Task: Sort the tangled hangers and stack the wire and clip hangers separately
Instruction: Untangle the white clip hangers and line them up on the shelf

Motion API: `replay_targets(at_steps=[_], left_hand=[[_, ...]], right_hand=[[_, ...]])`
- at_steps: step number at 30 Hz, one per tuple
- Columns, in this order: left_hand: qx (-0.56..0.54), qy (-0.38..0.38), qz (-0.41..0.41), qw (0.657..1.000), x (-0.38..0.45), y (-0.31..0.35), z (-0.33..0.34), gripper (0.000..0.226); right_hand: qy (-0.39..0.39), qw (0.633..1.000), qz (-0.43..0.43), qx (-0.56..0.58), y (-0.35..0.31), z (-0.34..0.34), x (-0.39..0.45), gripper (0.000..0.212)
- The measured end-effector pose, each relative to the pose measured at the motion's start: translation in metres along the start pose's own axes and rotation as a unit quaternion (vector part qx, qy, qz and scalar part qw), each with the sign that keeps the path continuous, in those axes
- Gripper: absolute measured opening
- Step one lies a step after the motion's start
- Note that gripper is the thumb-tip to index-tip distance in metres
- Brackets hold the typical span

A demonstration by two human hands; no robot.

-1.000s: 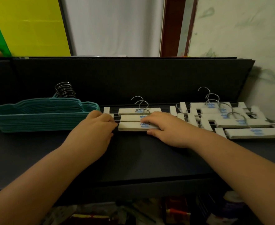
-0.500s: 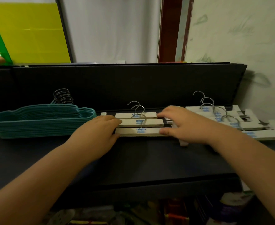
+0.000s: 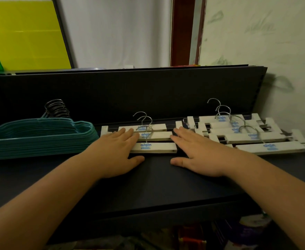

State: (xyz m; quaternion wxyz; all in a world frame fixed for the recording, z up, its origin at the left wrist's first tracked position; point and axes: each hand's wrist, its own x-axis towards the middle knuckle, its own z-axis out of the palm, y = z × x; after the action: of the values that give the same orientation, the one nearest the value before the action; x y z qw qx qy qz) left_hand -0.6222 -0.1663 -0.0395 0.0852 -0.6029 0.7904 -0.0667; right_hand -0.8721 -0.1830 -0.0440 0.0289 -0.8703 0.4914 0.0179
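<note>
Three white clip hangers [image 3: 154, 147] with metal hooks lie side by side in the middle of the dark shelf [image 3: 153, 184]. My left hand [image 3: 118, 152] lies flat, fingers spread, over their left ends. My right hand [image 3: 195, 150] lies flat beside their right ends, fingers apart, thumb on the shelf. Neither hand grips anything. A loose pile of several more white clip hangers [image 3: 245, 134] sits to the right. A neat stack of teal hangers [image 3: 36, 136] with wire hooks stands at the left.
A dark upright back panel [image 3: 130, 91] runs behind the shelf. A pale wall [image 3: 274, 51] closes the right side. The shelf's front edge drops off below my forearms, with cluttered items [image 3: 193, 239] underneath.
My right hand has drawn back from the pile on the right and now lies flat at the right ends of the three hangers. My left hand has opened flat. The camera moved closer.
</note>
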Motion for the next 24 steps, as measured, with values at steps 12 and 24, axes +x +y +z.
replay_targets(at_steps=[12, 24], left_hand=[[-0.016, 0.056, -0.002, 0.998, -0.008, -0.016, 0.002, 0.067], [-0.044, 0.036, -0.007, 0.998, -0.003, -0.022, 0.007, 0.073]], right_hand=[[-0.012, 1.0, -0.019, -0.007, 0.003, 0.0, 0.003, 0.079], [-0.024, 0.999, -0.001, 0.025, -0.002, -0.019, 0.004, 0.079]])
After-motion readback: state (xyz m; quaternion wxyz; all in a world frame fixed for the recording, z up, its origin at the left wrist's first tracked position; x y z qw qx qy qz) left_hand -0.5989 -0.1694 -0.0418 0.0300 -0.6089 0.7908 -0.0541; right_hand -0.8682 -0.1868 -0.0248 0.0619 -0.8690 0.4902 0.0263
